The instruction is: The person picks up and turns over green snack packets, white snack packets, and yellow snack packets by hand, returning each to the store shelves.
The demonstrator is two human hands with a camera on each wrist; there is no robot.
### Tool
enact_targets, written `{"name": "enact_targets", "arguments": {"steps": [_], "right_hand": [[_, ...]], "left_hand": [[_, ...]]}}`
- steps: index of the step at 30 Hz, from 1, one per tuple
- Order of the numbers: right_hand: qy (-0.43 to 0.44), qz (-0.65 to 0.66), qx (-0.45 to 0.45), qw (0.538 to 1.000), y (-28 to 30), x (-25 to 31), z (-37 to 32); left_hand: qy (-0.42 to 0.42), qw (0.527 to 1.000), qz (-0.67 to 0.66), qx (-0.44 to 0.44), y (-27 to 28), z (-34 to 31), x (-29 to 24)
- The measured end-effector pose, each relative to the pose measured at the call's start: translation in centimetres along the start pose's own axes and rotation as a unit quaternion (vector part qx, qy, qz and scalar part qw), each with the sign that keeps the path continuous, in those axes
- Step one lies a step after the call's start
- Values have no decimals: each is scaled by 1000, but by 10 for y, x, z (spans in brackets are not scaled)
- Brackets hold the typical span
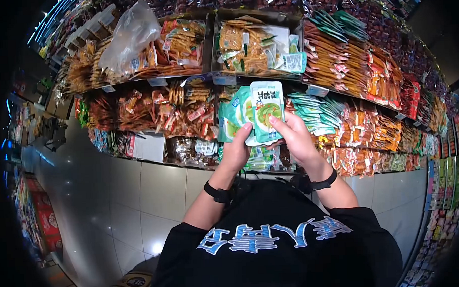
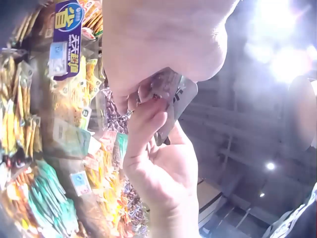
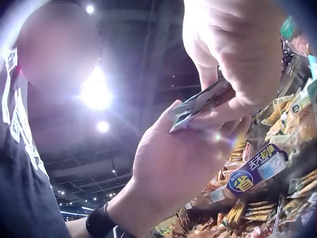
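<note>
Several green-and-white snack packets (image 1: 265,112) are fanned out between my two hands in the head view, their fronts showing round green slices. My left hand (image 1: 236,150) grips the lower left part of the fan, thumb on top. On the other side my right hand (image 1: 299,142) pinches the front packet, its thumb pressed on the printed face. From the right wrist, the packets (image 3: 200,103) appear edge-on in a thin stack between the hands. The left wrist view catches the packets (image 2: 171,101) dark, with fingers covering much of them.
Tiered shelf bins of bagged snacks stand in front, including orange packets (image 1: 333,64) and teal packets (image 1: 314,110). A clear plastic bag (image 1: 132,38) lies over the upper left bin. Below is a tiled floor (image 1: 163,189); a red box (image 1: 49,220) stands at left.
</note>
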State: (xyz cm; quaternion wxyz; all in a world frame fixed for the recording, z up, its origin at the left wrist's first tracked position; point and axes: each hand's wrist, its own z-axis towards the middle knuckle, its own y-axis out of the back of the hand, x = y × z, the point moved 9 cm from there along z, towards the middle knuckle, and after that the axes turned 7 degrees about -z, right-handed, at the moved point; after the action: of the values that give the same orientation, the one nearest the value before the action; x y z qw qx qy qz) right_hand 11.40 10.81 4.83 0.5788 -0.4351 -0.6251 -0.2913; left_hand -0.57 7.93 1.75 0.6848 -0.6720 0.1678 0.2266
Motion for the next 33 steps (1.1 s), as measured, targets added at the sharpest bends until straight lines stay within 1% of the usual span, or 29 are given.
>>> {"name": "enact_targets", "arguments": {"steps": [2, 3, 5, 8, 10, 12, 13, 14, 15, 16, 17, 18, 20, 21, 24, 25, 27, 30, 31, 33], "right_hand": [[14, -91, -28, 995, 16, -7, -10], [17, -135, -34, 990, 24, -10, -14], [21, -212, -44, 976, 38, -10, -22], [84, -102, -40, 990, 40, -3, -28], [98, -72, -44, 992, 47, 1, -29], [157, -30, -69, 985, 49, 17, -33], [214, -36, -67, 974, 48, 26, -38], [245, -73, -77, 964, 51, 29, -41], [352, -179, -63, 916, 39, 45, -49], [452, -279, -50, 845, 23, 59, -60], [453, -371, -29, 810, 8, 60, -61], [474, -414, -6, 777, -8, 64, -63], [470, -429, -14, 771, -16, 54, -58], [464, -424, -22, 777, -18, 53, -58], [449, -422, -37, 787, -28, 50, -56], [446, -427, -39, 786, -34, 48, -55], [443, -421, -30, 791, -46, 48, -51], [395, -350, -56, 848, -62, 40, -41], [398, -322, -53, 857, -69, 36, -35], [339, -215, -60, 914, -88, 28, -23]], "left_hand": [[6, 999, -47, -12, -6, -8, 8], [15, 999, -42, -25, -3, -11, 12], [14, 999, -27, -16, -7, -19, 13], [22, 999, -23, -28, -12, -28, 9], [37, 998, -30, -45, -7, -34, 7], [53, 996, -42, -60, 0, -39, 5], [73, 994, -46, -60, 5, -43, 5], [90, 993, -52, -59, 7, -46, 5], [108, 991, -59, -58, 8, -49, 6], [126, 988, -66, -55, 9, -52, 7], [135, 987, -80, -34, 3, -54, 6], [130, 988, -81, -26, 0, -57, 4], [126, 989, -79, -7, -5, -62, -2], [136, 988, -71, -20, -4, -63, -6], [97, 995, 24, -14, 2, -64, -24], [97, 995, 10, -21, 6, -64, -28], [90, 995, 34, -26, 13, -63, -41], [82, 995, 53, -21, 23, -62, -68], [73, 996, 56, -16, 24, -62, -79], [61, 996, 69, -17, 28, -64, -104]]}}
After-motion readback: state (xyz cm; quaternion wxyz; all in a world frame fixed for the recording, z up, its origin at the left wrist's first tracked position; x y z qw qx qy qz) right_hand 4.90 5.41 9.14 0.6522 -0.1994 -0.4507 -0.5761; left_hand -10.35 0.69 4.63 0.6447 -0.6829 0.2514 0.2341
